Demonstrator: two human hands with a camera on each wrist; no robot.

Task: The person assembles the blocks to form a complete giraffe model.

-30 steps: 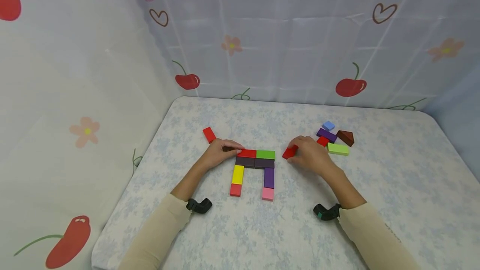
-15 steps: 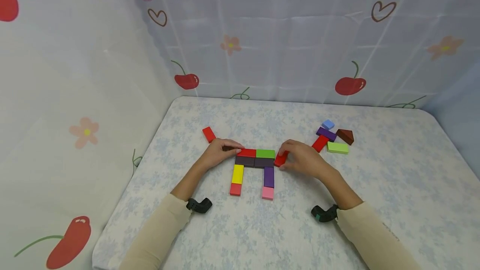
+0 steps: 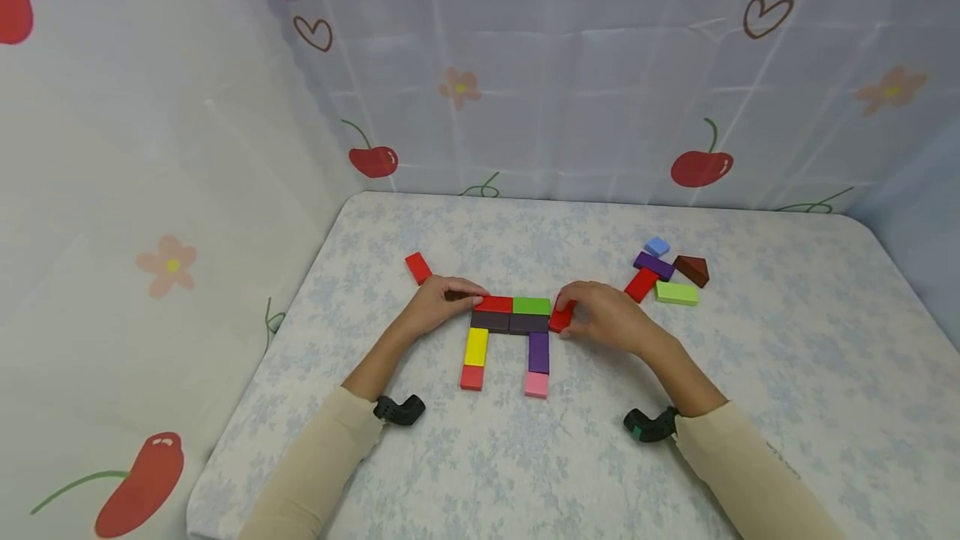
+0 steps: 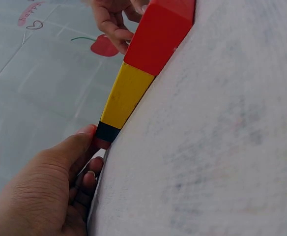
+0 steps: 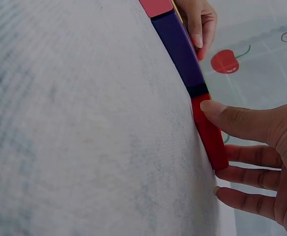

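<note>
Flat wooden blocks form a figure with two legs on the table. Its top row is a red block (image 3: 495, 304) beside a green block (image 3: 531, 306), above two dark blocks (image 3: 491, 321). The left leg is a yellow block (image 3: 476, 347) over a red one (image 3: 471, 377); the right leg is a purple block (image 3: 538, 352) over a pink one (image 3: 536, 385). My left hand (image 3: 437, 305) pinches the top row's left end with thumb and index finger. My right hand (image 3: 609, 317) grips another red block (image 5: 211, 137), slanted against the figure's right side.
A loose red block (image 3: 417, 267) lies behind my left hand. Behind my right hand sit a blue block (image 3: 657, 246), a purple block (image 3: 653, 265), a brown triangular block (image 3: 693, 271), a red block (image 3: 641, 284) and a lime green block (image 3: 677, 294).
My right hand has slid its red block leftward up to the figure's right side, uncovering the other red block behind it. The left hand has stayed in place.
</note>
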